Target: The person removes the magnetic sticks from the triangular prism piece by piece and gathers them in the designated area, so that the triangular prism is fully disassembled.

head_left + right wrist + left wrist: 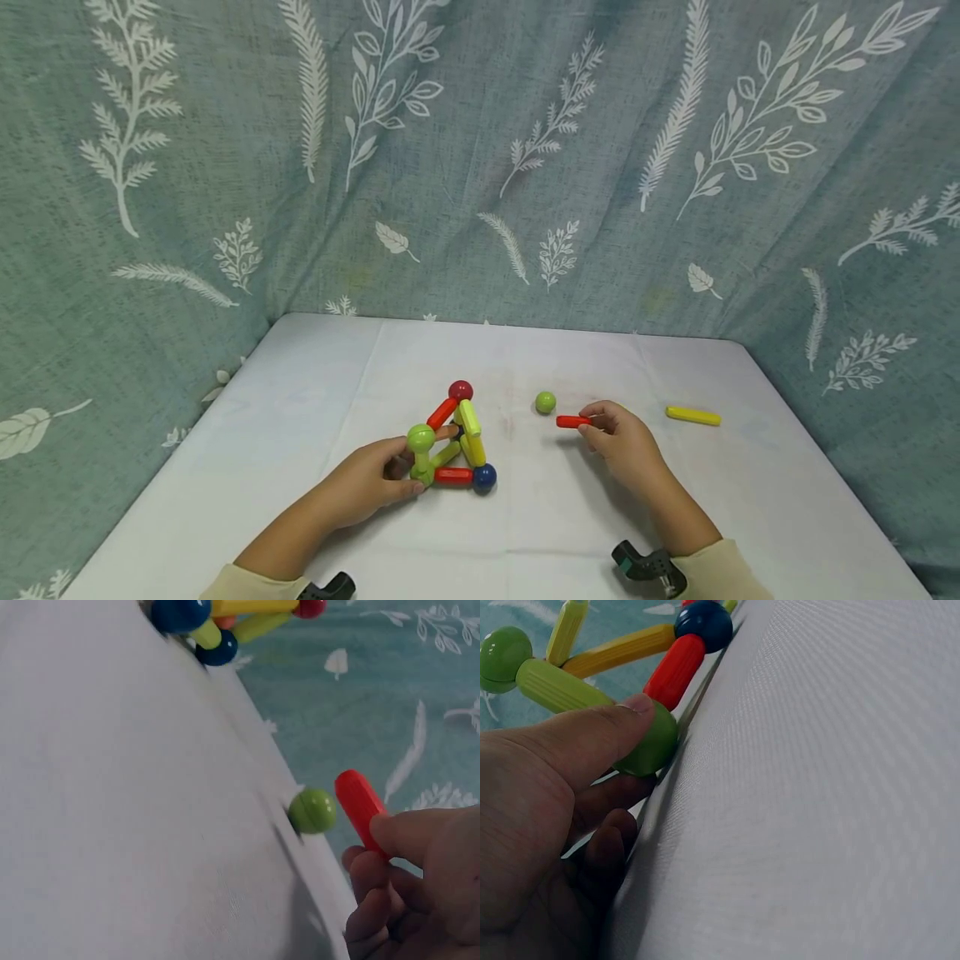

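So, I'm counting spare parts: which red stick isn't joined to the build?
The loose red stick pinched by the right hand. The upper red stick and lower red stick both form part of the build held by the left hand.

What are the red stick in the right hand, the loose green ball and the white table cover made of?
Red stick: probably plastic, low sheen; its colour looks even.
Green ball: likely plastic, glossy, given its pale highlight.
White table cover: matte fabric, apparently woven, from its fine thread texture.
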The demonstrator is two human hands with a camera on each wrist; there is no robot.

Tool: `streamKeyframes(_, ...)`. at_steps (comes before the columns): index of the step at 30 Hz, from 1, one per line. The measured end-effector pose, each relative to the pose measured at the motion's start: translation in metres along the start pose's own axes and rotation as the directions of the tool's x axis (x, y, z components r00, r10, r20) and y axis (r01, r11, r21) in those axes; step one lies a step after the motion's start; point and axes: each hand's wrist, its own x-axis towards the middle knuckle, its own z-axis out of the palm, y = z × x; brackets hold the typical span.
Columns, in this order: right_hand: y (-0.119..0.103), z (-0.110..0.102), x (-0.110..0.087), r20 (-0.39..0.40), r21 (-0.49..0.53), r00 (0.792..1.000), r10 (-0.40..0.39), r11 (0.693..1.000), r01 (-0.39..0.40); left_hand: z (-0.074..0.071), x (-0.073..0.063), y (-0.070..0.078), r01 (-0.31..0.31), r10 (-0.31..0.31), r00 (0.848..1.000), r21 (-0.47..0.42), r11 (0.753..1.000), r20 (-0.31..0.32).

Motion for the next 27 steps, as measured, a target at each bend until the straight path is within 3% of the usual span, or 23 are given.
streamKeyframes(10,0.018,-0.015,0.009,-0.052,-0.076,0.998,0.017,0.997,-0.021,-0.001,-0.003,-0.001,-0.017,0.017,1.000,-0.009,1.000,0.004)
streamKeyframes(17,0.027,-0.020,0.013,-0.059,-0.032,0.995,0.084,0.996,-0.086,-0.001,-0.005,-0.002,0.002,-0.002,1.000,-0.002,1.000,0.001)
streamKeyframes(27,0.038,-0.029,0.016,-0.091,-0.030,0.984,0.150,0.988,-0.154,-0.003,-0.004,0.001,-0.022,0.022,1.000,-0.002,1.000,0.000)
